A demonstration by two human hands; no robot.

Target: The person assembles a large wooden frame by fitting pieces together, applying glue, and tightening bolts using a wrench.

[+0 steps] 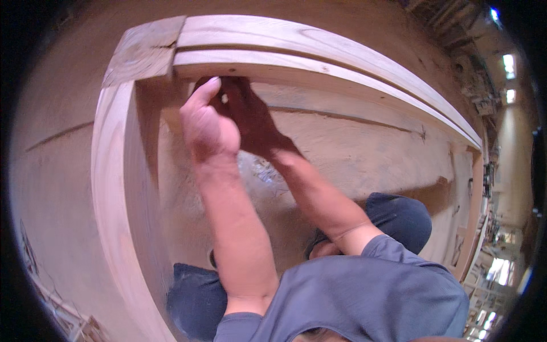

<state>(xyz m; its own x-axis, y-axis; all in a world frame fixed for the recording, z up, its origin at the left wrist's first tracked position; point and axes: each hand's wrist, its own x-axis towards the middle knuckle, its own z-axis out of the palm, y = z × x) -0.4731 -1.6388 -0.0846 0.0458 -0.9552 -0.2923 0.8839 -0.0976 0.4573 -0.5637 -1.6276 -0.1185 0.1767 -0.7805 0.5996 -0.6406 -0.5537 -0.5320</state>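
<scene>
A large pale wooden frame (114, 165) surrounds my arms. Its far side is made of two long rails, an outer rail (250, 31) and an inner rail (256, 60) with a narrow gap between them. They meet a squared corner block (139, 54) at the far left. Just below the inner rail, near that corner, my left hand (212, 122) is curled, thumb raised; its fingertips are mostly hidden. Close beside it, my right hand (246, 111) reaches up under the rail in deep shadow, its fingers hard to make out. Whatever lies between the hands is hidden.
My bent knees (401, 219) are inside the frame, over a dusty brown floor (353, 148). The frame's right side (476, 194) stands beyond them. Timber pieces (450, 28) are stacked at the far right, and clutter lies at the lower left (68, 319).
</scene>
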